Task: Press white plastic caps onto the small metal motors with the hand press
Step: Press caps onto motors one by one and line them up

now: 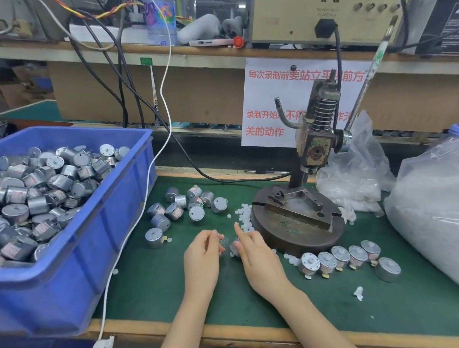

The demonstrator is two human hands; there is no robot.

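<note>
While the left hand (201,254) and the right hand (258,256) hovered close together over the green bench mat (155,287), just in front of the round base of the dark iron hand press (316,143), the job looked to be at the cap-fitting step. The right hand gripped a small silver metal motor (235,248) between thumb and fingers, index finger stretched out above it, and the left hand's curled fingertips (213,233) sat right at the motor's end. Whether a cap was pinched there, the blur would not let me tell. Loose little white plastic caps (243,213) lay scattered between the hands and the press base, so supply was close. The angled steel fixture (298,204) on the base held no motor, and the long lever handle (366,82) leaned up and away with no hand on it, so by my reading pressing was not yet under way. To the right, a row of silver motors with white nubs on top (343,257) suggested several were done. A loose cluster of bare motors (181,207) and a big blue plastic bin (113,236) heaped with more said plenty remained. Next move, I judged: seat a cap squarely on the shaft, set the motor in the fixture under the ram, free a hand for the lever and pull straight down, since a tilted cap would likely jam.
</note>
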